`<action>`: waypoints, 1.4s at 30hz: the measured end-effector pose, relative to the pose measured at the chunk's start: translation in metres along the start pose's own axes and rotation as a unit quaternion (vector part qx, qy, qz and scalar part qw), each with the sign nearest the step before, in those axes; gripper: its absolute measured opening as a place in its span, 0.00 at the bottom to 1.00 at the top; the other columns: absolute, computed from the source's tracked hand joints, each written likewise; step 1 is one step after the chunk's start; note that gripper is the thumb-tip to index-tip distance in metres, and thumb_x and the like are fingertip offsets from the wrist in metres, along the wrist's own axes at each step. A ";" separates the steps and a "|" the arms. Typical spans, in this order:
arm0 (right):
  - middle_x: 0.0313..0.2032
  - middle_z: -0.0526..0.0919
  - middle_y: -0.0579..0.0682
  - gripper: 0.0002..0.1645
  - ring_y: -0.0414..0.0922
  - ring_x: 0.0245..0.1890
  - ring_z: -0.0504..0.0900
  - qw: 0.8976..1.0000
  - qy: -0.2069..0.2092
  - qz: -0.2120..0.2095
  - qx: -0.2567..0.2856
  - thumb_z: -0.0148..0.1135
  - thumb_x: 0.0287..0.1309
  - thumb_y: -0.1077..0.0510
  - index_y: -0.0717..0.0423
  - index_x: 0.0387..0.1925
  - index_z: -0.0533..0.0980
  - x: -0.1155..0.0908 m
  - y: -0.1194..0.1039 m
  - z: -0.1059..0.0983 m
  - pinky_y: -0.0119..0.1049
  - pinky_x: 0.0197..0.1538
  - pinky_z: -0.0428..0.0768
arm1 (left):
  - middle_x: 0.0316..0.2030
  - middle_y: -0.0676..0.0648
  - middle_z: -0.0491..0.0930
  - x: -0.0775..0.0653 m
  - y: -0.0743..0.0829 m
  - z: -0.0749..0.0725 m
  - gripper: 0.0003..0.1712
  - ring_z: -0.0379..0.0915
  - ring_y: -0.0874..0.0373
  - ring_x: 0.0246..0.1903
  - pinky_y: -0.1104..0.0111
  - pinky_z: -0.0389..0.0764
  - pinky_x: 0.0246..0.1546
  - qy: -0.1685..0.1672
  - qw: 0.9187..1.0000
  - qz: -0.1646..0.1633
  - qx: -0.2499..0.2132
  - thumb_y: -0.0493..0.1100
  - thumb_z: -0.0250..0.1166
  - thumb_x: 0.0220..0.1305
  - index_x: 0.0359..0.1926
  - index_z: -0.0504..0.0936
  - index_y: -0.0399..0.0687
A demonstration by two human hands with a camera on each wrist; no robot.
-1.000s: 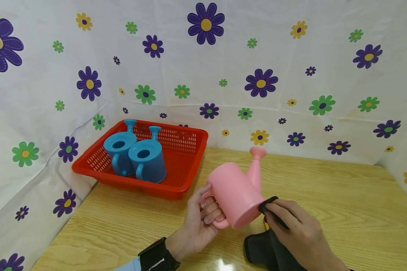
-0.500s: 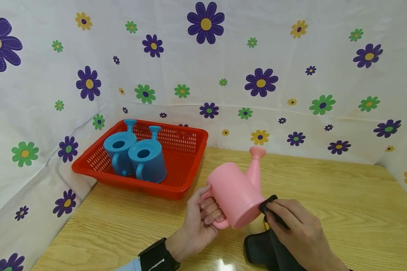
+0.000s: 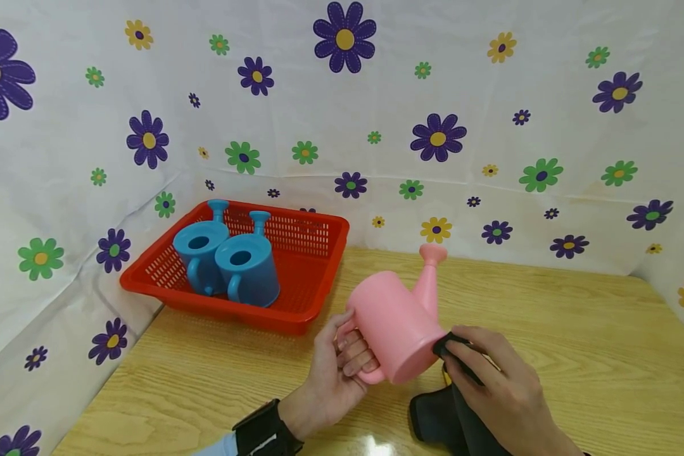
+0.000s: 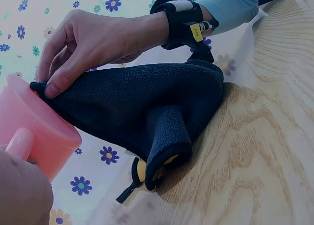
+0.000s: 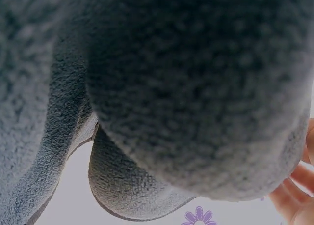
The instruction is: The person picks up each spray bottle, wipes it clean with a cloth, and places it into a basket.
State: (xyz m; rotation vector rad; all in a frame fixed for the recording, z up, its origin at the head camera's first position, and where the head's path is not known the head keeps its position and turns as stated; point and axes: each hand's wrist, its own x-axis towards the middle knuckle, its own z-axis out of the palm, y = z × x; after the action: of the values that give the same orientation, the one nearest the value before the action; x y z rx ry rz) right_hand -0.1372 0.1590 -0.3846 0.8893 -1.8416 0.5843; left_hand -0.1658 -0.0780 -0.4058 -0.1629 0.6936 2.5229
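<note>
A pink watering can is tilted above the table, its spout pointing up and away. My left hand grips it by the handle, fingers curled through the loop. With thumb and fingers, my right hand pinches a dark cloth and presses its edge to the can's base rim. In the left wrist view the cloth hangs in folds from the right hand down to the table, and yellow shows at its folded edge. Cloth fills most of the right wrist view, hiding the can there.
At the back left of the wooden table stands a red plastic basket. Two blue watering cans, one left and one right, stand upright in its left part. A flower-printed sheet hangs behind and along the sides.
My right hand's fingers have shifted slightly on the cloth at the base rim, the index finger lifting a little. My left hand and the pink watering can stay almost still.
</note>
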 end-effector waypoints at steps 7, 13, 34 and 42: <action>0.35 0.86 0.50 0.27 0.42 0.31 0.85 1.000 -0.011 0.017 -0.018 0.52 0.76 0.44 0.58 0.35 0.86 0.000 -0.002 0.001 0.19 0.46 0.81 | 0.13 0.59 0.55 0.000 -0.001 0.000 0.28 0.54 0.66 0.13 0.74 0.57 0.23 0.001 1.000 0.001 -0.002 0.59 0.56 0.70 0.17 0.55 0.57; 0.34 0.85 0.48 0.24 0.41 0.30 0.84 1.000 -0.021 0.001 -0.001 0.53 0.76 0.46 0.57 0.36 0.87 -0.002 -0.002 0.004 0.22 0.39 0.82 | 0.13 0.59 0.55 0.001 -0.002 0.001 0.28 0.53 0.66 0.13 0.74 0.56 0.23 0.008 1.000 0.000 -0.011 0.59 0.57 0.69 0.18 0.56 0.57; 0.36 0.83 0.46 0.19 0.38 0.34 0.79 0.987 -0.119 -0.072 0.078 0.49 0.78 0.51 0.54 0.35 0.83 -0.013 -0.023 0.023 0.26 0.39 0.80 | 0.12 0.59 0.55 0.002 -0.001 0.003 0.28 0.54 0.65 0.12 0.73 0.58 0.24 0.009 0.999 0.008 -0.037 0.58 0.55 0.71 0.17 0.56 0.57; 0.35 0.82 0.45 0.19 0.38 0.34 0.77 0.986 -0.122 -0.080 0.078 0.48 0.78 0.52 0.53 0.34 0.81 -0.012 -0.023 0.023 0.25 0.37 0.78 | 0.12 0.59 0.55 0.002 0.000 0.004 0.29 0.54 0.65 0.12 0.74 0.58 0.24 0.004 0.999 0.003 -0.037 0.59 0.56 0.70 0.17 0.56 0.57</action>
State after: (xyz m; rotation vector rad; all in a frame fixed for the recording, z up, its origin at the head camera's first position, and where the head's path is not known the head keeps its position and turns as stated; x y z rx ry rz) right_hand -0.1289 0.1326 -0.4050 1.2482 -1.9373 0.5416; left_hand -0.1673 -0.0751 -0.4034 -0.1966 0.6055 2.5570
